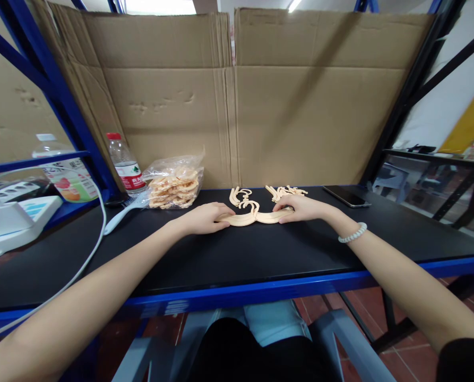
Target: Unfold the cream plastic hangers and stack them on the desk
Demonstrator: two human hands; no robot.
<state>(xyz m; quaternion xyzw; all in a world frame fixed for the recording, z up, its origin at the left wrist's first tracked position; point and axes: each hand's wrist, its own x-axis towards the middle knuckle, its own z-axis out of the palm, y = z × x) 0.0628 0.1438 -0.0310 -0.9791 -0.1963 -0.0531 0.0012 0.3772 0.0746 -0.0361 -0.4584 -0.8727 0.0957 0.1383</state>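
Observation:
A pale carved wooden ornament (242, 219) with two curved wings and a scroll rising at its middle lies on the black tabletop (237, 260). My left hand (208, 217) grips its left end, thumb in front and fingers behind. At the right end, my right hand (300, 208) pinches it the same way. Just behind the middle scroll is a curled carved piece (235, 197) of the same pale wood. Another carved piece (274, 193), with leaf-like strands, lies behind my right hand, which partly hides it.
A clear bag of pale carved pieces (175, 185) stands back left, beside a red-capped bottle (127, 167) and a light-handled brush (125, 212). Farther left are a larger bottle (71, 180), a power strip (25, 223) and a white cable (95, 241). A phone (346, 196) lies right. Cardboard (300, 116) walls the back.

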